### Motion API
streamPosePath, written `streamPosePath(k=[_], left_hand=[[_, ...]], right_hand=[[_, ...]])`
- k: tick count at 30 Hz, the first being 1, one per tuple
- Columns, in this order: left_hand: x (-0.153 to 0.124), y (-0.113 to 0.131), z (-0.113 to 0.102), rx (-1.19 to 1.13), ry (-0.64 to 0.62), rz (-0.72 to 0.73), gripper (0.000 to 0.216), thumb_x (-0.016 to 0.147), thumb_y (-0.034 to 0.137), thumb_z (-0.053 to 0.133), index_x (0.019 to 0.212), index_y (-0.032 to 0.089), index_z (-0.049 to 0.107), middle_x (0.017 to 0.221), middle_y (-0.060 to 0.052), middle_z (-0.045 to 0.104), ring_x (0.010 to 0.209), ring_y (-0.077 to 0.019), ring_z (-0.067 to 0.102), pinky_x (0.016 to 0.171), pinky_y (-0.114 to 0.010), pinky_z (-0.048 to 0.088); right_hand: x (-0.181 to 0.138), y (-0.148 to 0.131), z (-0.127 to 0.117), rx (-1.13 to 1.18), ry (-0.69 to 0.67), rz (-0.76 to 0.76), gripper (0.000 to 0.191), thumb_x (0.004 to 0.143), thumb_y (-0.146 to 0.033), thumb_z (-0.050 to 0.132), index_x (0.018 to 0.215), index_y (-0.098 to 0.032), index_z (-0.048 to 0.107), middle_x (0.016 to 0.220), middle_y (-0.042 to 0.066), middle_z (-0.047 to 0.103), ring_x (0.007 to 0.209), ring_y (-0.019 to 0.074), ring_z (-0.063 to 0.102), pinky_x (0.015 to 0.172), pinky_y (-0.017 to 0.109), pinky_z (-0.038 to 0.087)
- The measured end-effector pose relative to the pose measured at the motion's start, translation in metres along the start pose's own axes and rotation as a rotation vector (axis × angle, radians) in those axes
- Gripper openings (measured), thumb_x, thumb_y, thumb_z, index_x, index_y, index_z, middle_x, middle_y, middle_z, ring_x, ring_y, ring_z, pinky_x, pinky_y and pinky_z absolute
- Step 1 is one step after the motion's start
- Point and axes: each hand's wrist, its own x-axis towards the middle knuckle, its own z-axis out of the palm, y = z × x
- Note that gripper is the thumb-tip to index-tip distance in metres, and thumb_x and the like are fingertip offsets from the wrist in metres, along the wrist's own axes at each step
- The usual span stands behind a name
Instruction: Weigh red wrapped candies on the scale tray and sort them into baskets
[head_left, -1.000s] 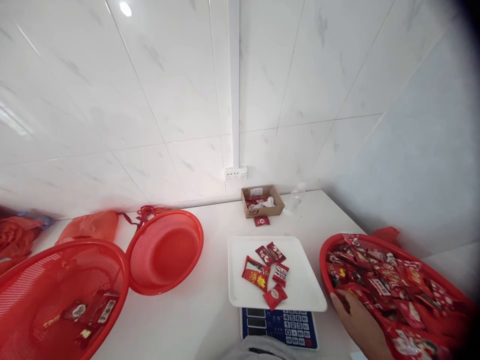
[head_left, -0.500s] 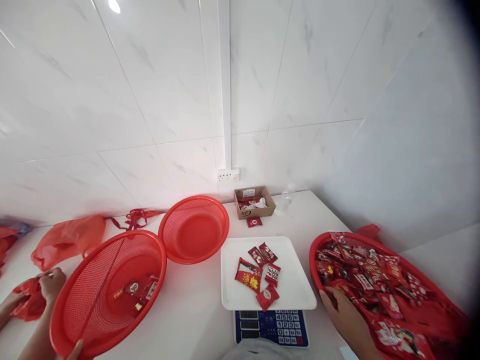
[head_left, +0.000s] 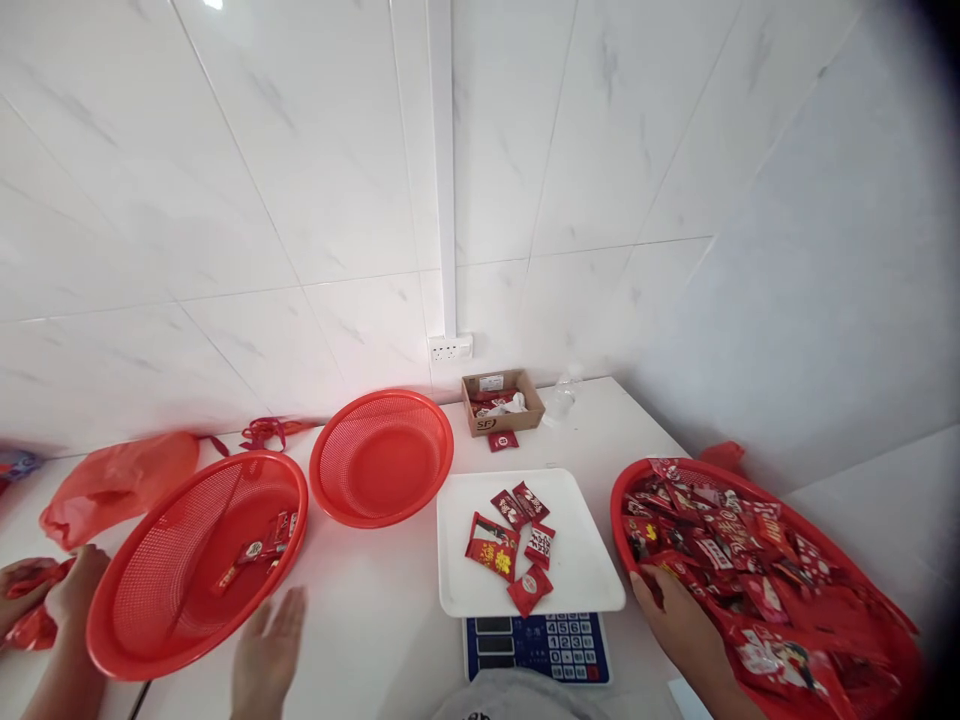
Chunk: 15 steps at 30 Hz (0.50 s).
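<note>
My left hand (head_left: 270,645) is over the white table, fingers stretched out, with nothing in it. Just left of it stands a red mesh basket (head_left: 165,570) with a few red snack packets (head_left: 259,550) inside. My right hand (head_left: 682,625) grips the near left rim of a second red basket (head_left: 619,510), which is heaped with red-wrapped snack packets (head_left: 742,560). Between my hands, the white tray (head_left: 577,560) of a digital scale (head_left: 536,645) bears several red packets (head_left: 495,545). Part of the heaped basket is cut off by the dark lens edge.
At far left, another person's hands (head_left: 75,590) hold a red plastic bag (head_left: 34,630). An empty red basket (head_left: 379,475) stands behind. Near the wall are a small cardboard box (head_left: 510,418) with packets, a clear plastic bottle (head_left: 561,400) and a red bag (head_left: 124,485).
My left hand has let go of the left basket's near rim and moved right, opening. That basket has shifted slightly left and tipped back. My right hand stays at its rim.
</note>
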Motion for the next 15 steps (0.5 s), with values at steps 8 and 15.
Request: streamPosePath(k=[8,15], left_hand=[[-0.001,-0.056,0.088,0.083,-0.625,-0.134,0.011,0.078,0.019,0.054,0.088,0.017,0.058,0.095,-0.011,0.065,0.096,-0.0234,0.063,0.085,-0.037,0.051],[-0.020,-0.086,0.118,0.456,-0.766,0.056,0.014,0.079,0.028,0.054,0.084,0.015,0.056,0.090,-0.012,0.064,0.085,-0.0220,0.064,0.078,-0.038,0.050]], right_hand=[[-0.001,-0.005,-0.002,-0.084,-0.023,0.011,0.052,0.077,-0.053,0.029,0.103,-0.016,0.054,0.113,0.014,0.060,0.104,0.0262,0.056,0.085,0.036,0.044],[-0.005,-0.008,-0.002,-0.083,-0.004,0.015,0.047,0.081,-0.050,0.030,0.104,-0.017,0.055,0.112,0.012,0.060,0.103,0.0244,0.055,0.084,0.035,0.043]])
